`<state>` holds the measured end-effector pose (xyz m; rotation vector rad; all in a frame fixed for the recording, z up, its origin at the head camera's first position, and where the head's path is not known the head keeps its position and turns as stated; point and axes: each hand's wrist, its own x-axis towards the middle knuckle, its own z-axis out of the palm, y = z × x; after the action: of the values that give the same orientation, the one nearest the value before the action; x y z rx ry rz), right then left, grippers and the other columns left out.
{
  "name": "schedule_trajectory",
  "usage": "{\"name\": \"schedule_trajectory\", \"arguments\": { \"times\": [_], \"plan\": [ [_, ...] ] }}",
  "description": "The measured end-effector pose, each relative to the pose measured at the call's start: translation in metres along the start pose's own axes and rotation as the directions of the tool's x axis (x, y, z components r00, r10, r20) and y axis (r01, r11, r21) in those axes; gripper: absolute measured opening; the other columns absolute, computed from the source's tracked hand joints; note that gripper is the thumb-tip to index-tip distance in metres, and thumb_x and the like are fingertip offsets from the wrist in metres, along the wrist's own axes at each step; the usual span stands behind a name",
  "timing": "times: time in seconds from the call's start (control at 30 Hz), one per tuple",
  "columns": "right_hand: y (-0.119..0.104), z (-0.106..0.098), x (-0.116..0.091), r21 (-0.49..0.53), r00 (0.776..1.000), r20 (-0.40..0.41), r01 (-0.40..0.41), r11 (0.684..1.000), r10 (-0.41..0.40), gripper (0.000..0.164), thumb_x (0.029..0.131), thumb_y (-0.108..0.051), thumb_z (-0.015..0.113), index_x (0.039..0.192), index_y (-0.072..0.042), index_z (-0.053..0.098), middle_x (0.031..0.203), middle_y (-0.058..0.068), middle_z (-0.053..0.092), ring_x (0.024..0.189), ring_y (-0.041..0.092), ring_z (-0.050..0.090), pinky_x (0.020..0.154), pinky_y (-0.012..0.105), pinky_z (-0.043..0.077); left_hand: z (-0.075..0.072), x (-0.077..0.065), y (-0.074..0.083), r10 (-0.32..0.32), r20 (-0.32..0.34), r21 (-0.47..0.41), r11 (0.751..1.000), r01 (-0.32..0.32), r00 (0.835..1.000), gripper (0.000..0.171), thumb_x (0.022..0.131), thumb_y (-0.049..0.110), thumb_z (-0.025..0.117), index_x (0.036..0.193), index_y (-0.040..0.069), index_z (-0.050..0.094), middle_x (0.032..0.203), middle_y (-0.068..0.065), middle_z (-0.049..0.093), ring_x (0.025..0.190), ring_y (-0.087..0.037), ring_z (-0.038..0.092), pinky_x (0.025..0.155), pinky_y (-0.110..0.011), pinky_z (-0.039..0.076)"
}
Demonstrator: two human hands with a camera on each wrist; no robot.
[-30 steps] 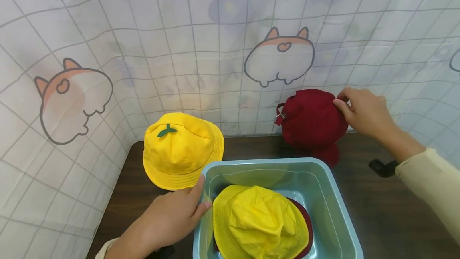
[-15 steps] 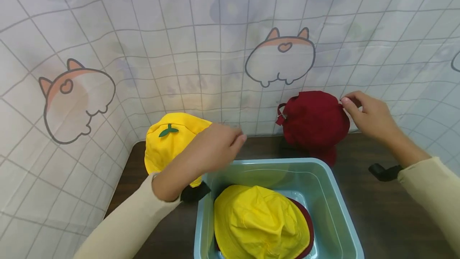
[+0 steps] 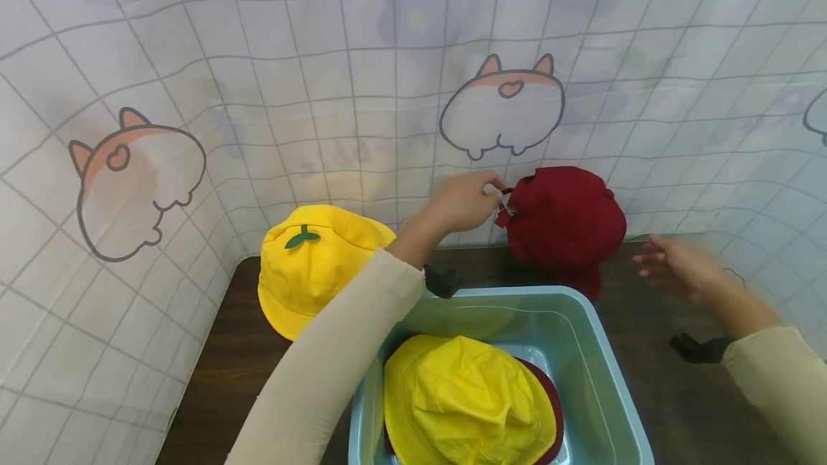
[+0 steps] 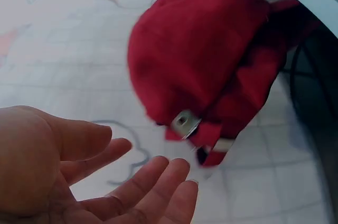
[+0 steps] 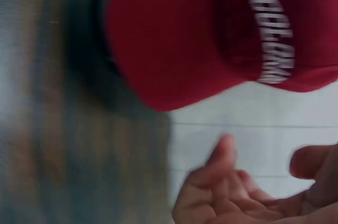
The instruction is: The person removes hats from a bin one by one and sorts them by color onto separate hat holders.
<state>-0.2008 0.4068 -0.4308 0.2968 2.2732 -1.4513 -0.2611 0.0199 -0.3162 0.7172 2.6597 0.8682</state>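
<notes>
A dark red cap [image 3: 565,217] stands against the wall at the back, its brim down on the dark table. My left hand [image 3: 461,199] reaches to the cap's back strap, which has a metal buckle [image 4: 185,123]. In the left wrist view the left fingers are spread just short of the strap, with nothing between them. To the cap's right is my right hand [image 3: 688,268], loosely curved and holding nothing. The right wrist view shows the brim [image 5: 163,39] and white lettering [image 5: 273,42] on the cap's front, above the right hand's fingers [image 5: 222,158].
A light blue tub [image 3: 620,386] stands in front of the cap. Inside lies a yellow hat [image 3: 472,400] over something dark red [image 3: 549,407]. Left of the tub, another yellow hat [image 3: 310,264] with a green sprout sits on the table [image 3: 220,357]. A grid-patterned cloth [image 3: 362,92] covers the walls.
My left hand has left the tub's rim and crossed to the cap's strap side. The right hand has let go of the cap and moved down beside it.
</notes>
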Motion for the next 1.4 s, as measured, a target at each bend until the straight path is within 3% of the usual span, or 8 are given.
{"name": "schedule_trajectory", "arguments": {
  "times": [0.07, 0.27, 0.47, 0.67, 0.83, 1.07, 1.27, 1.4],
  "plan": [
    [0.016, 0.008, 0.002, 0.078, 0.995, 0.089, -0.057, 0.995, 0.05, 0.074, 0.112, -0.044, 0.02, 0.156, 0.014, 0.007, 0.105, -0.016, 0.069, 0.095, 0.008, 0.068, 0.081, 0.027, 0.057, 0.01, 0.01, 0.003, -0.01, 0.006, -0.043, 0.999, 0.011, 1.0, 0.034, 0.108, 0.023, 0.047, 0.138, 0.014, 0.06, 0.128, -0.005, 0.067, 0.107, -0.018, 0.062, 0.091, -0.034, 0.052],
    [0.043, 0.038, 0.002, 0.299, 0.962, 0.251, -0.187, 0.936, 0.112, 0.059, 0.112, -0.039, 0.037, 0.155, 0.001, 0.026, 0.113, 0.002, 0.073, 0.09, 0.012, 0.072, 0.079, 0.024, 0.059, 0.034, 0.026, 0.01, -0.059, 0.024, -0.084, 0.995, 0.061, 0.998, 0.031, 0.107, 0.022, 0.051, 0.136, 0.013, 0.06, 0.119, -0.004, 0.065, 0.101, -0.017, 0.058, 0.082, -0.028, 0.052],
    [0.051, 0.049, 0.005, 0.466, 0.944, 0.322, -0.226, 0.856, 0.075, 0.025, 0.111, -0.034, 0.044, 0.123, -0.016, 0.055, 0.105, 0.003, 0.069, 0.083, 0.008, 0.067, 0.08, 0.023, 0.059, 0.04, 0.029, 0.011, -0.081, -0.009, -0.07, 0.994, 0.08, 0.997, 0.017, 0.107, 0.02, 0.053, 0.118, 0.011, 0.062, 0.103, -0.005, 0.064, 0.089, -0.017, 0.059, 0.071, -0.025, 0.049],
    [0.051, 0.047, 0.006, 0.592, 0.94, 0.341, -0.239, 0.77, 0.029, 0.027, 0.112, -0.032, 0.04, 0.106, -0.018, 0.062, 0.094, -0.001, 0.061, 0.077, 0.004, 0.057, 0.072, 0.016, 0.054, 0.039, 0.035, 0.0, -0.054, -0.042, -0.046, 0.998, 0.053, 0.998, 0.014, 0.108, 0.018, 0.051, 0.101, 0.01, 0.061, 0.09, -0.004, 0.065, 0.076, -0.016, 0.058, 0.062, -0.024, 0.044],
    [0.055, 0.046, 0.008, 0.586, 0.966, 0.254, -0.189, 0.788, 0.043, 0.028, 0.11, -0.033, 0.045, 0.099, -0.018, 0.065, 0.088, -0.003, 0.059, 0.068, 0.001, 0.05, 0.059, 0.014, 0.046, 0.04, 0.038, 0.0, -0.083, -0.031, 0.009, 0.996, 0.084, 0.996, 0.015, 0.108, 0.02, 0.051, 0.1, 0.012, 0.061, 0.093, -0.003, 0.067, 0.081, -0.016, 0.06, 0.064, -0.025, 0.045],
    [0.059, 0.056, 0.012, 0.507, 0.974, 0.2, -0.199, 0.839, 0.11, 0.026, 0.107, -0.041, 0.051, 0.102, -0.019, 0.065, 0.088, -0.004, 0.062, 0.069, 0.0, 0.054, 0.061, 0.012, 0.046, 0.04, 0.041, 0.001, -0.182, -0.005, 0.106, 0.978, 0.181, 0.983, 0.016, 0.107, 0.024, 0.053, 0.094, 0.017, 0.06, 0.089, -0.001, 0.064, 0.08, -0.015, 0.058, 0.061, -0.027, 0.045],
    [0.058, 0.061, 0.018, 0.503, 0.968, 0.199, -0.233, 0.832, 0.151, 0.028, 0.107, -0.041, 0.051, 0.109, -0.015, 0.061, 0.09, -0.002, 0.064, 0.072, 0.0, 0.057, 0.062, 0.012, 0.046, 0.045, 0.041, 0.001, -0.191, -0.015, 0.199, 0.961, 0.19, 0.981, 0.021, 0.107, 0.025, 0.049, 0.09, 0.018, 0.059, 0.087, 0.001, 0.061, 0.08, -0.015, 0.055, 0.06, -0.028, 0.043],
    [0.06, 0.061, 0.02, 0.507, 0.968, 0.196, -0.236, 0.829, 0.156, 0.03, 0.106, -0.041, 0.05, 0.113, -0.013, 0.058, 0.089, -0.001, 0.064, 0.072, 0.0, 0.058, 0.062, 0.012, 0.046, 0.052, 0.043, 0.004, -0.221, -0.021, 0.192, 0.956, 0.221, 0.975, 0.017, 0.106, 0.026, 0.051, 0.103, 0.019, 0.066, 0.088, 0.002, 0.063, 0.08, -0.016, 0.058, 0.06, -0.028, 0.047]
  ]
}}
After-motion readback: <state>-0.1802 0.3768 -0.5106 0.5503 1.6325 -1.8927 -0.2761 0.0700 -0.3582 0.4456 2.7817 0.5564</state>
